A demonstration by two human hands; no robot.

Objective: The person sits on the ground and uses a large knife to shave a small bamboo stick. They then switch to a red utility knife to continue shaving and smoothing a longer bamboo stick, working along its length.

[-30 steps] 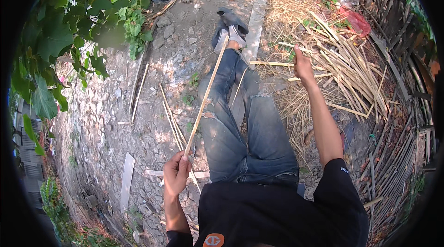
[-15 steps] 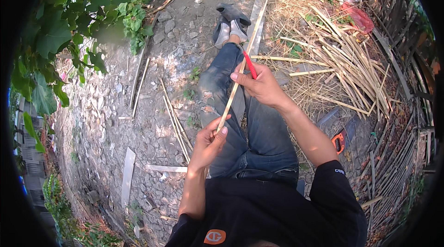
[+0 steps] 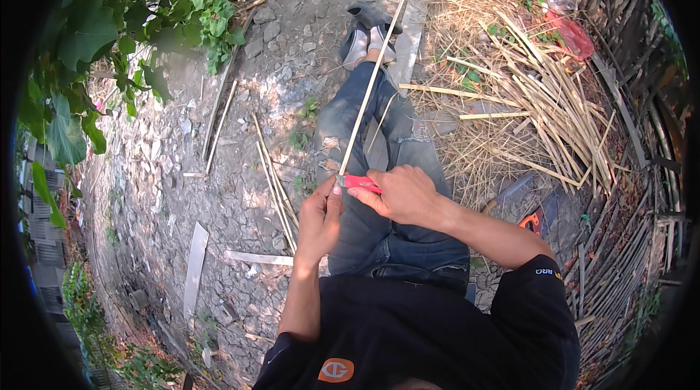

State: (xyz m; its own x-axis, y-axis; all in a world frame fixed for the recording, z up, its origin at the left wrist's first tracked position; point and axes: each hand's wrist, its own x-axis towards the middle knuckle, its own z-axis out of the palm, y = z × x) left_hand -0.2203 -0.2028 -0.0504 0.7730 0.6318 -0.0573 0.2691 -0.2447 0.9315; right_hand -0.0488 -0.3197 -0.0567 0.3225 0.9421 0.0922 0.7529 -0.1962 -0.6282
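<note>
A long, thin bamboo strip (image 3: 370,91) slants over my outstretched legs, its far end above my feet. Its near end sits pinched between the thumb and fingers of my left hand (image 3: 319,216). My right hand (image 3: 405,193) is closed round a red-handled utility knife (image 3: 360,183), whose blade end meets the strip just beyond my left fingertips. The blade itself is mostly too small to make out. Below the knife, a thin curled sliver (image 3: 381,124) lies over my legs.
At the right lies a heap of split bamboo strips (image 3: 558,113) on straw-like shavings. Nearer me is an orange-handled saw (image 3: 534,223). More strips (image 3: 274,184) and a flat board (image 3: 195,267) rest on the cracked ground at left. A stick fence (image 3: 634,244) borders the right; leaves (image 3: 87,32) hang upper left.
My right hand has come down along the strip toward my left hand, with the knife turned from upright to nearly level. A thin curled sliver now shows over my legs.
</note>
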